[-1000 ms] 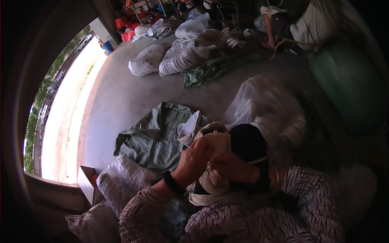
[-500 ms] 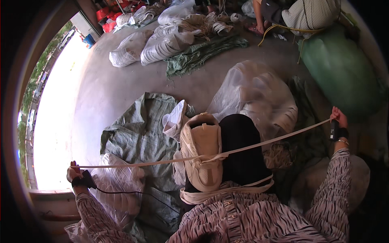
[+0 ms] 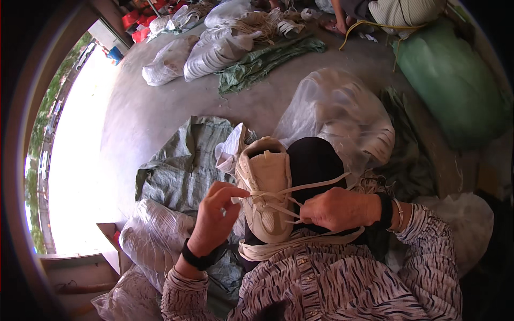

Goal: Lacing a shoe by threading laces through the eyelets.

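A beige sneaker [image 3: 267, 171] rests on my black-clad lap, its opening away from me and its toe toward me. A flat cream shoelace [image 3: 318, 184] crosses its front, with loops and loose ends spreading to the right. My left hand [image 3: 216, 214] is at the shoe's left side, thumb and forefinger pinched on the lace. On the other side my right hand [image 3: 337, 208] is closed on the lace near its ends; the fingertips are partly hidden. More cream laces [image 3: 300, 247] lie in a bundle across my lap, below the toe.
A clear plastic bag of pale items [image 3: 342, 117] stands beyond my knees. Green woven sheeting [image 3: 179, 171] and plastic bags [image 3: 155, 235] lie at left. A big green sack [image 3: 450, 80] is at right. Farther off are filled bags [image 3: 214, 53] and a seated person [image 3: 399, 13].
Both hands have come in from wide apart, where they held one lace stretched across the sneaker. They are now close beside the shoe, and the lace lies in loops.
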Available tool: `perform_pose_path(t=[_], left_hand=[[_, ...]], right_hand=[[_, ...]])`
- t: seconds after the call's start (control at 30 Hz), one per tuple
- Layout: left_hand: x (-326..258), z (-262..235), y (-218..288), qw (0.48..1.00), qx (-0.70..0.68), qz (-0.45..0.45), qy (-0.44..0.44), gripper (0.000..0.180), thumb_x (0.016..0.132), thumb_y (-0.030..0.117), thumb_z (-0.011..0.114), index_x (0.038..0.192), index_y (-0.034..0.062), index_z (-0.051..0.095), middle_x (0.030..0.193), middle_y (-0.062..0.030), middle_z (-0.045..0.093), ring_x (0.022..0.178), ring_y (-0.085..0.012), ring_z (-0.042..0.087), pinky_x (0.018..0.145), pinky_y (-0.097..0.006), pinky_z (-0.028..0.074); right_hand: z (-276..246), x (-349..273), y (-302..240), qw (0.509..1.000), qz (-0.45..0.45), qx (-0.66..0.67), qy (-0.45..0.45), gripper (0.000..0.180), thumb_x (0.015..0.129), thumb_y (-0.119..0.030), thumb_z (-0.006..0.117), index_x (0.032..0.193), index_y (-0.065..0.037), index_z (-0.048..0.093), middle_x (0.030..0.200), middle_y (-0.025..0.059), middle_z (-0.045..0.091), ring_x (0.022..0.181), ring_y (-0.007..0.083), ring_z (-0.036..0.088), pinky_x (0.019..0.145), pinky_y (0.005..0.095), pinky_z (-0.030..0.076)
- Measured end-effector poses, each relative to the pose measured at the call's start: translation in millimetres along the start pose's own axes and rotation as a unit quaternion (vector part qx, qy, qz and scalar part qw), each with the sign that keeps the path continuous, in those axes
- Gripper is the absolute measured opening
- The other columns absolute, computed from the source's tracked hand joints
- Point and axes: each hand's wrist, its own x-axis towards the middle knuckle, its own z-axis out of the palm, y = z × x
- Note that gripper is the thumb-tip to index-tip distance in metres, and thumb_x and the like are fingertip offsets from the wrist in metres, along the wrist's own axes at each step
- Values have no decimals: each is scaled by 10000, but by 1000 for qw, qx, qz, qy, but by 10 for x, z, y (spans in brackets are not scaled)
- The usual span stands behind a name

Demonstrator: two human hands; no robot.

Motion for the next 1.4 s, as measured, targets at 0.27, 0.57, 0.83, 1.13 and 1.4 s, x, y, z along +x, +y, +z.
perform_pose_path(t=[0.27,0.57,0.83,1.13,1.4], left_hand=[[-8,177,-100,983,137,121,-15,165,708,45,695,863,88,656,846,-42,589,786,-226,587,657,-322,494],[173,587,-358,954,183,180,155,152,714,61,645,829,113,559,737,-18,540,570,-201,560,505,-310,449],[-83,727,-526,965,134,85,207,314,697,70,651,985,72,525,939,-101,500,664,-182,539,567,-290,434],[-416,594,-600,981,-86,-133,108,171,790,69,641,904,29,520,714,-42,496,642,-131,463,593,-258,402],[-48,-49,-544,932,267,110,221,159,815,77,628,844,48,475,818,-102,517,696,-307,549,574,-380,441]], right_hand=[[-44,137,99,958,77,102,258,75,863,-56,527,918,-9,549,800,152,590,708,334,593,628,365,470],[-5,312,182,977,110,-46,176,89,888,-92,488,934,-35,538,716,149,608,603,229,618,556,363,457],[-371,-156,650,829,224,431,277,146,836,-157,623,861,-13,621,622,-64,478,533,5,397,465,166,321],[-352,-201,686,771,230,484,344,115,842,-136,613,854,-21,613,571,-58,453,452,13,393,369,158,263],[-262,-114,479,922,234,176,251,108,819,-114,618,803,-8,604,603,29,529,565,138,540,543,277,431]])
